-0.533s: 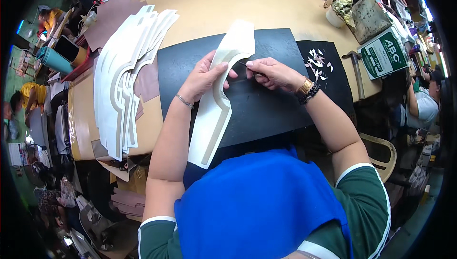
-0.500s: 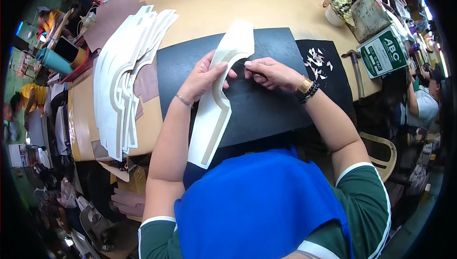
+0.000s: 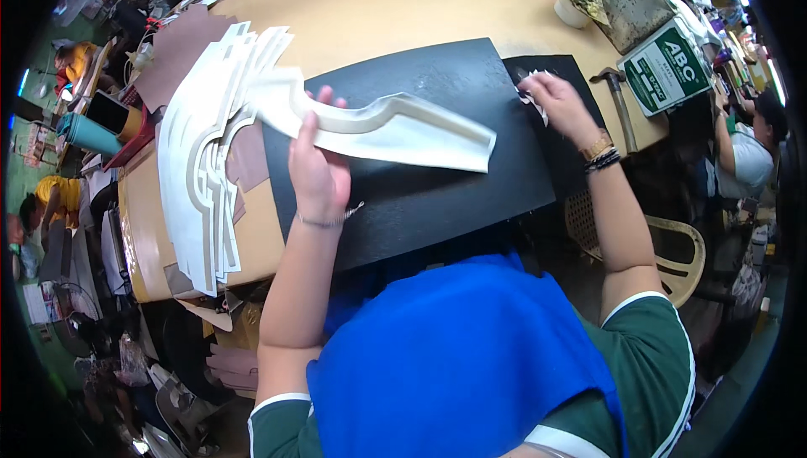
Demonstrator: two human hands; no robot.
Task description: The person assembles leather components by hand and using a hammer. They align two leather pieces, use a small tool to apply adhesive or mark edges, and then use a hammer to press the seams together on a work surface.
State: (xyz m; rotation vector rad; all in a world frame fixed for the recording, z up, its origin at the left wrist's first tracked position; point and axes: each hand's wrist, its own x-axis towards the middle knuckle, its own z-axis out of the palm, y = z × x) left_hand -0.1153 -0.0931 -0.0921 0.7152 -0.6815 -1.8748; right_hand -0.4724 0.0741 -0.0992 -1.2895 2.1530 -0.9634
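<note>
Pinch grip in the left hand, thumb across the upper face and fingers showing beyond the far edge, on a long, curved white piece bordered by a tan strip. Held at the narrow bend toward its left end, above the large black rectangular mat, with the longer part jutting right; strip side up, probably to keep that edge in sight. Apparently light and fairly stiff, judging by so little sag from a single grip.

Right hand well apart, fingers bent over the small pale scraps on a smaller black sheet. Too blurred there: cannot tell whether pinching anything. Scraps gathered to that side, perhaps to leave the large mat free.

Just left of the mat, a fanned stack of matching white pieces, seemingly within easy left-hand reach. To the right, a wooden-handled hammer, laid on the tan worktop with its head at the far end.

Beside the hammer, a rectangular green-and-white tin with large white capitals and smaller characters below, readable as printing on its label. Elsewhere, no lettering clear enough to make out.
</note>
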